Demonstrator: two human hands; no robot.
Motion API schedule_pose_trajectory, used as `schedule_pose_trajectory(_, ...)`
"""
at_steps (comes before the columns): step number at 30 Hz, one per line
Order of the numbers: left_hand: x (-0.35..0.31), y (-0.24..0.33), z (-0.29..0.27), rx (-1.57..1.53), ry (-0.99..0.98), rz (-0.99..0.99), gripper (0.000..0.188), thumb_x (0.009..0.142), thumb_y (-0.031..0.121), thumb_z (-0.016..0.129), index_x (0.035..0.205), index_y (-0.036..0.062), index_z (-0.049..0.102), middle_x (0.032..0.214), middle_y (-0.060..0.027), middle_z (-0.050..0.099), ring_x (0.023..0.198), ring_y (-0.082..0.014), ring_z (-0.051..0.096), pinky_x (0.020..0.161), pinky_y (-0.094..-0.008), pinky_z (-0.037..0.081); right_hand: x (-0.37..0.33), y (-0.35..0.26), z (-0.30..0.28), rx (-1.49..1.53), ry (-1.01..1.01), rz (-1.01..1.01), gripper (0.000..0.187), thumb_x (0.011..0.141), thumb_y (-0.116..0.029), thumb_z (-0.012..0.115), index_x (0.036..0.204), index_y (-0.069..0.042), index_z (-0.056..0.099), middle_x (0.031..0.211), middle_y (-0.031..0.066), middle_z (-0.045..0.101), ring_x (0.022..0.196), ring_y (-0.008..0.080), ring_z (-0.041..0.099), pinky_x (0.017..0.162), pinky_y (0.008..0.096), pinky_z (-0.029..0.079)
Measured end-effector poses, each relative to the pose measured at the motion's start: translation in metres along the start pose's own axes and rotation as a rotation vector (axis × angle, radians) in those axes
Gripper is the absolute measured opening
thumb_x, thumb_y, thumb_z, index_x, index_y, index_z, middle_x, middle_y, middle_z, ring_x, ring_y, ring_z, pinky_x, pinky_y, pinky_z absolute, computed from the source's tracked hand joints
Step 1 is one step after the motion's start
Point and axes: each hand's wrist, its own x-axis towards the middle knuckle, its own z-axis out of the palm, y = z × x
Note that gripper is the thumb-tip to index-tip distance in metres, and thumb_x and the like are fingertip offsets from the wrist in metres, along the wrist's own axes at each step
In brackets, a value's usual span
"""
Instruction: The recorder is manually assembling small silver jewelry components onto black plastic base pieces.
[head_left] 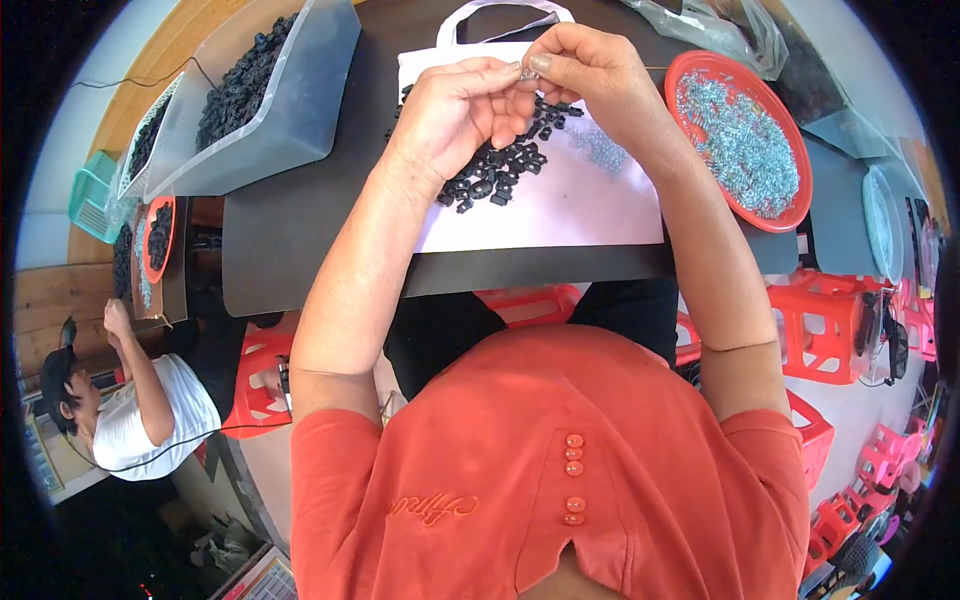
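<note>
My left hand (460,115) and my right hand (590,80) meet over the far part of a white cloth bag (560,215) lying flat on the table. Both pinch a tiny shiny piece (529,74) between thumb and fingertips; its exact kind is too small to make out. The left palm is turned partly upward, its other fingers loosely curled. Below the hands, small black moulded plastic parts (495,172) lie spread on the bag. Next to them, under my right wrist, is a small heap of clear, silvery pieces (600,150).
A red round tray (800,205) full of shiny little pieces stands at the right. At the left, a translucent bin (320,120) holds many black parts. A clear plastic bag (735,40) lies at the far right. Another person (150,410) works at the left, near red stools (262,380).
</note>
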Motion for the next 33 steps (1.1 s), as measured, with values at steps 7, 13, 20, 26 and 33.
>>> schedule_pose_trajectory(7, -0.001, 0.0008, 0.0024, 0.156, 0.022, 0.054, 0.024, 0.096, 0.017, 0.053, 0.09, -0.0045, 0.061, 0.074, -0.0117, 0.062, 0.057, -0.0172, 0.058, 0.047, -0.0251, 0.042, -0.0009, -0.0029, -0.0025, -0.058, -0.047, 0.05, 0.017, 0.094, -0.019, 0.057, 0.092, -0.003, 0.064, 0.076, -0.0011, 0.061, 0.07, 0.0043, 0.055, 0.063, 0.0186, 0.043)
schedule_pose_trajectory(13, -0.0003, -0.0001, 0.0025, 0.074, -0.003, 0.018, 0.024, 0.096, 0.018, 0.053, 0.092, -0.0044, 0.06, 0.074, -0.0105, 0.061, 0.057, -0.0175, 0.057, 0.048, -0.0262, 0.041, -0.0013, -0.0047, -0.0055, 0.1, -0.094, 0.104, 0.017, 0.093, -0.018, 0.058, 0.094, -0.003, 0.065, 0.076, -0.0017, 0.061, 0.069, 0.0041, 0.055, 0.062, 0.0177, 0.042)
schedule_pose_trajectory(20, -0.0004, 0.0001, 0.0013, 0.068, -0.038, 0.017, 0.024, 0.096, 0.018, 0.054, 0.094, -0.0044, 0.061, 0.074, -0.0098, 0.06, 0.058, -0.0176, 0.056, 0.048, -0.026, 0.041, -0.0006, 0.0, -0.0074, 0.069, -0.076, 0.061, 0.016, 0.093, -0.018, 0.058, 0.094, -0.004, 0.066, 0.075, -0.0021, 0.06, 0.069, 0.004, 0.054, 0.061, 0.0176, 0.041)
schedule_pose_trajectory(26, 0.0, 0.0003, -0.0026, -0.027, -0.019, -0.005, 0.023, 0.095, 0.017, 0.054, 0.095, -0.0042, 0.061, 0.075, -0.0082, 0.059, 0.059, -0.0169, 0.057, 0.048, -0.0252, 0.04, -0.0029, -0.0077, -0.0054, 0.001, -0.072, 0.011, 0.015, 0.09, -0.015, 0.061, 0.099, -0.003, 0.066, 0.077, -0.0016, 0.061, 0.072, 0.0039, 0.054, 0.064, 0.018, 0.042)
schedule_pose_trajectory(33, 0.0023, -0.0031, -0.0018, 0.043, 0.018, 0.027, 0.023, 0.095, 0.017, 0.053, 0.095, -0.0042, 0.062, 0.074, -0.0094, 0.06, 0.059, -0.0173, 0.057, 0.048, -0.025, 0.041, -0.0022, -0.0011, -0.0041, -0.097, -0.032, -0.144, 0.013, 0.087, -0.012, 0.065, 0.095, -0.002, 0.066, 0.078, -0.0014, 0.061, 0.073, 0.0044, 0.053, 0.066, 0.0195, 0.042)
